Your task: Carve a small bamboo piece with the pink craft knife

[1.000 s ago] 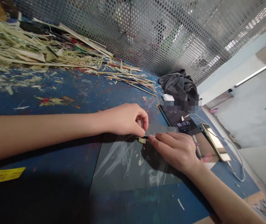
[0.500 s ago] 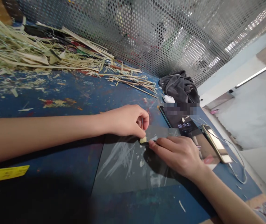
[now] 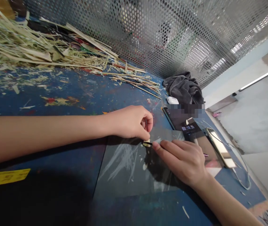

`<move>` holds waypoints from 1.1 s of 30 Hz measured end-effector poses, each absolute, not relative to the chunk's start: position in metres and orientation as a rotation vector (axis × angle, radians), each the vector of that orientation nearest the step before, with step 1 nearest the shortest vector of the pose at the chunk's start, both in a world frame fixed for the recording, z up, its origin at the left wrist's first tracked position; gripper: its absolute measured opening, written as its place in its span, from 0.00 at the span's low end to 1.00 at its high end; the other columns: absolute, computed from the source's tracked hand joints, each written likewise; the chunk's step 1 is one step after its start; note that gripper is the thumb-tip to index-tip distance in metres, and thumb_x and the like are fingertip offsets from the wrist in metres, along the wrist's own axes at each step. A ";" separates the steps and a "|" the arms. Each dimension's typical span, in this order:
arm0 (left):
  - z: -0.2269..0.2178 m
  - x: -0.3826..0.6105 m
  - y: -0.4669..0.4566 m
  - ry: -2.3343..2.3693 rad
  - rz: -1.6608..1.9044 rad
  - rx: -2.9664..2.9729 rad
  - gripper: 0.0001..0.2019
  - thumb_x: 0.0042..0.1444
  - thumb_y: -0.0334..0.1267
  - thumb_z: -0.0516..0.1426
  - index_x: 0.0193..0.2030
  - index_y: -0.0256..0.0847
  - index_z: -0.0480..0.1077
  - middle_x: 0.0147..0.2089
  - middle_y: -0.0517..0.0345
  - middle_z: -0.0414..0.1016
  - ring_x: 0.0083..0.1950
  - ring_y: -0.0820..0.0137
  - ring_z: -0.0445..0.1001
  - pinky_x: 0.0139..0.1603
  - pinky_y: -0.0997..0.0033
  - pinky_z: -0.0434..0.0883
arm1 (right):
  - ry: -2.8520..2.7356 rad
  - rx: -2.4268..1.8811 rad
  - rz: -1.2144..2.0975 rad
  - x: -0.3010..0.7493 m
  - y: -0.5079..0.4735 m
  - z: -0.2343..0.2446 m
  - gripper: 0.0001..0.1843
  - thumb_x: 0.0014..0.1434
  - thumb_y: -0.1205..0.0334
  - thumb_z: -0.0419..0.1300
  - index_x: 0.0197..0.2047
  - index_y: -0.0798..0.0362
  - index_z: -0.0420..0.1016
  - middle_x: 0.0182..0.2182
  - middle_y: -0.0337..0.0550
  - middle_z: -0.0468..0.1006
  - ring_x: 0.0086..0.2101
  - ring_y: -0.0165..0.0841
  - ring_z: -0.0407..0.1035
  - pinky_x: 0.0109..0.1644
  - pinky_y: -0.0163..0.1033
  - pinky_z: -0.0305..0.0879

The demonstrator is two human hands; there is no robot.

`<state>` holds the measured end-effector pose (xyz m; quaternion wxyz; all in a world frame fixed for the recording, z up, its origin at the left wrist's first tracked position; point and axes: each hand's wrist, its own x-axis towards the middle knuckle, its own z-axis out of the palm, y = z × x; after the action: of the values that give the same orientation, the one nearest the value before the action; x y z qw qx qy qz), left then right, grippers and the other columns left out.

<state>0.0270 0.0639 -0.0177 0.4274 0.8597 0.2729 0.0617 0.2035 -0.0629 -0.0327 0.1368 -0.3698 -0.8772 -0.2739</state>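
On the blue table (image 3: 93, 102) lies a grey mat (image 3: 124, 179), and over it the right hand (image 3: 183, 160) has its fingers closed together on a thin dark blade (image 3: 150, 143), while the left hand (image 3: 134, 121) is curled with its thumb tip at the small pale piece (image 3: 146, 145); whether those fingers clamp it, I cannot tell. The piece is on the mat, just under the blade, so the step seems to be fine trimming, and the next move probably calls for steady, light pressure, with the thumb kept clear of the edge.
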 end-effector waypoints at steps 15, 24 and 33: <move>-0.019 0.026 0.062 0.688 0.190 2.135 0.04 0.43 0.33 0.61 0.27 0.38 0.69 0.24 0.64 0.72 0.25 0.77 0.68 0.26 0.76 0.60 | -2.546 -1.175 -0.668 0.200 -0.073 -0.035 0.13 0.68 0.71 0.51 0.42 0.61 0.77 0.27 0.42 0.79 0.23 0.27 0.67 0.25 0.37 0.59; -0.019 0.025 0.062 0.690 0.207 2.124 0.04 0.43 0.32 0.61 0.26 0.38 0.69 0.24 0.64 0.72 0.25 0.77 0.67 0.26 0.76 0.60 | -2.556 -1.150 -0.676 0.204 -0.072 -0.041 0.10 0.67 0.70 0.52 0.43 0.60 0.76 0.28 0.41 0.79 0.22 0.28 0.66 0.23 0.37 0.55; -0.025 0.023 0.071 0.579 0.174 2.140 0.04 0.45 0.35 0.60 0.29 0.39 0.70 0.26 0.64 0.73 0.28 0.75 0.69 0.29 0.75 0.60 | -2.391 -1.157 -0.555 0.211 -0.068 -0.043 0.07 0.64 0.69 0.58 0.35 0.55 0.76 0.25 0.37 0.78 0.23 0.24 0.68 0.26 0.32 0.59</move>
<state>0.0230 0.0712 -0.0248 0.4430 0.8627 0.2336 0.0702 0.2108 -0.0676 -0.0434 0.2124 -0.4165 -0.8611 -0.1999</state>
